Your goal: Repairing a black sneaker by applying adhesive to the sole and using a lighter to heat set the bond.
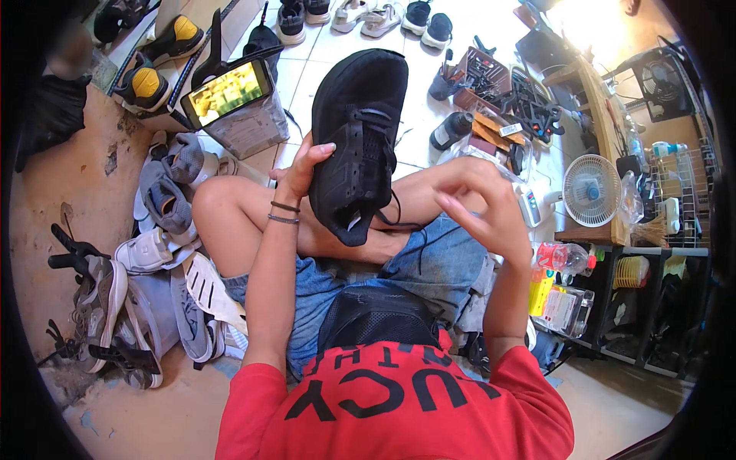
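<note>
Item 1, black sneaker (360,138): upright on its heel over my crossed legs, sole turned toward my left, laces facing my right; my left hand (303,170) grips it along the sole edge, thumb and fingers curled onto the side; black lace ends (399,218) dangle from the collar toward my knee.

Item 2, right hand (483,203): raised just beside the shoe, apart from it; fingers bent and pinched together as if around a thin thread or lace end, though I cannot tell what, if anything, sits between them.

Step in hand, by my judgement: hand work at the upper or lacing; the next move calls for a steady left grip and a fine, well-aimed approach by the right fingertips to the eyelet row.

Item 3, surroundings: phone (228,92) propped with lit screen, ahead on my left; heap of grey and white shoes (165,253) at my left knee; tool tray (491,80) and dark bottle (451,130) ahead on my right; small white fan (592,190) on a wooden shelf; red-capped bottle (563,257) by my right elbow.

Obstruction: loose lace ends may snag; the clutter lies near my right elbow.
</note>
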Tool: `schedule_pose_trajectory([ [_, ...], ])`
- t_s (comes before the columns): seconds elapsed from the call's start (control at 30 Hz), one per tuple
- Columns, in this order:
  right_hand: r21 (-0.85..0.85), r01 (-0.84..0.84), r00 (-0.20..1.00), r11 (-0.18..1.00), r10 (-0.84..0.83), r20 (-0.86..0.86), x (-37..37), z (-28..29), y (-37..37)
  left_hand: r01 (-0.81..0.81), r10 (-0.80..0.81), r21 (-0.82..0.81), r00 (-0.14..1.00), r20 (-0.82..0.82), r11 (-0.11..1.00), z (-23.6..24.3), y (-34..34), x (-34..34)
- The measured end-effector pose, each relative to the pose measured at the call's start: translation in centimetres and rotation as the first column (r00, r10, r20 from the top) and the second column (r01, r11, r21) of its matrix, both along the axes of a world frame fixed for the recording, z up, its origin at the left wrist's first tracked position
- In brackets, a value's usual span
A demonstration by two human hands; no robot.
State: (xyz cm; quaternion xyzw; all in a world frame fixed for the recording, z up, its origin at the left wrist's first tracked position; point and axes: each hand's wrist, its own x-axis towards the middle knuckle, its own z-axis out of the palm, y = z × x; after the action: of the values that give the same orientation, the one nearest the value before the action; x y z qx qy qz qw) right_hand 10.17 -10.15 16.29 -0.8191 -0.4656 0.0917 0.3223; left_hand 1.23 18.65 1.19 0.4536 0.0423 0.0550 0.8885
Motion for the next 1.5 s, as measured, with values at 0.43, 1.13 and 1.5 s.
schedule_pose_trajectory([
  [0.43, 0.231, 0.137, 0.973, 0.963, -0.174, 0.149, 1.6, -5.3, 9.8, -0.001, 0.003, 0.086, 1.000, -0.024, 0.996, -0.8, -0.8, 0.2],
  [1.13, 0.146, -0.013, 0.991, 0.989, 0.033, -0.131, 5.3, -6.6, 6.9, -0.008, -0.039, 0.373, 0.992, 0.118, 0.928, -0.7, -1.4, 1.8],
  [1.5, 0.178, -0.131, 0.990, 0.975, 0.120, 0.074, 4.9, -4.0, 7.4, -0.064, -0.004, 0.491, 0.991, 0.137, 0.869, -1.8, -0.8, 2.0],
])
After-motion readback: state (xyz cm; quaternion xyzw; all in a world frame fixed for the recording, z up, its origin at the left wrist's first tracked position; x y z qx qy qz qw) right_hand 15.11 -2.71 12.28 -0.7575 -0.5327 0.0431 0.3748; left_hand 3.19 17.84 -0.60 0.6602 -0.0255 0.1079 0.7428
